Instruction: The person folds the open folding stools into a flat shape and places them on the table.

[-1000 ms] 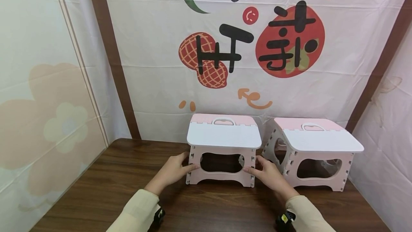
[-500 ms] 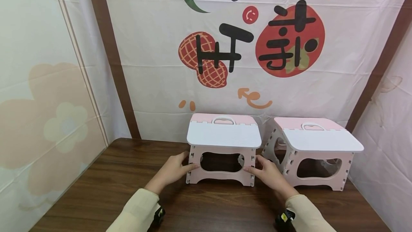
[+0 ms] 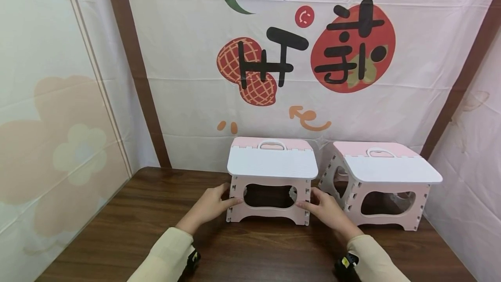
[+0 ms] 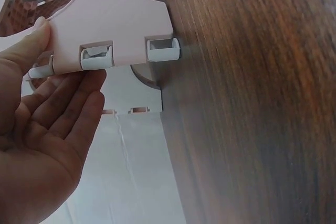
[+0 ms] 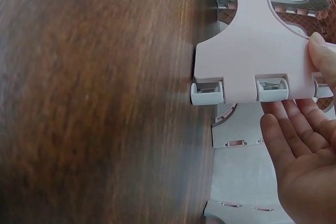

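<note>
A pink-and-white folding step stool [image 3: 272,163] stands unfolded and upright on the table, its carry handle on top. My left hand [image 3: 211,206] grips the left edge of its front leg panel, thumb on the front face and fingers round the side. At the opposite edge, my right hand [image 3: 328,212] holds the same panel in like manner. The left wrist view has the thumb pressed on the pink panel [image 4: 118,17], fingers [image 4: 79,100] beyond its hinged edge. In the right wrist view the thumb and fingers likewise straddle the panel [image 5: 252,51].
A second matching folding stool [image 3: 393,169], also unfolded, stands just to the right, turned at an angle. Both stools are on a dark wooden table [image 3: 156,212] near its back edge. A printed white cloth [image 3: 188,99] hangs behind, with more cloth at both sides.
</note>
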Motion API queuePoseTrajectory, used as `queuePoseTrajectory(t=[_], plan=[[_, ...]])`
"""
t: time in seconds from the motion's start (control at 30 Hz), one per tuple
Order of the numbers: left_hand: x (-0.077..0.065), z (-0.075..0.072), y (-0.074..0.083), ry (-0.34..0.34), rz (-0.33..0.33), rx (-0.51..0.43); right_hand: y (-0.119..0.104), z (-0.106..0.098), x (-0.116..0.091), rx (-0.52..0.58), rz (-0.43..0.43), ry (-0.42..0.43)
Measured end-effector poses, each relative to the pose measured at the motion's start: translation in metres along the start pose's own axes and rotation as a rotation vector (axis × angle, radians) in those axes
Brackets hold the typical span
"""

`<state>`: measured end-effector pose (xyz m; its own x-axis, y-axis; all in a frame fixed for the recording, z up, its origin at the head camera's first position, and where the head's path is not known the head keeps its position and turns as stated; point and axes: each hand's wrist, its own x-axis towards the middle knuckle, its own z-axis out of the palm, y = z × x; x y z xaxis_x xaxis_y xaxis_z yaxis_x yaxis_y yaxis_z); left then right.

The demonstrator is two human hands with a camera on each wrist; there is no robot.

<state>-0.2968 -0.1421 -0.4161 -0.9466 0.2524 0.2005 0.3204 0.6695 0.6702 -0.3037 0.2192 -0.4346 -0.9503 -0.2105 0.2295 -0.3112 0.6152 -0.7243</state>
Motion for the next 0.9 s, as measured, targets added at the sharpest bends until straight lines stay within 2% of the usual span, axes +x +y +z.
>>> queuePoseTrajectory(t=[0.5, 0.9], plan=[[0.0026, -0.0005, -0.0017, -0.009, 0.008, 0.01, 0.0011, -0.0008, 0.0017, -0.03, 0.012, 0.007], [0.0036, -0.0007, -0.0027, -0.016, 0.022, -0.004, -0.0001, -0.0006, 0.002, 0.0, 0.024, -0.004]])
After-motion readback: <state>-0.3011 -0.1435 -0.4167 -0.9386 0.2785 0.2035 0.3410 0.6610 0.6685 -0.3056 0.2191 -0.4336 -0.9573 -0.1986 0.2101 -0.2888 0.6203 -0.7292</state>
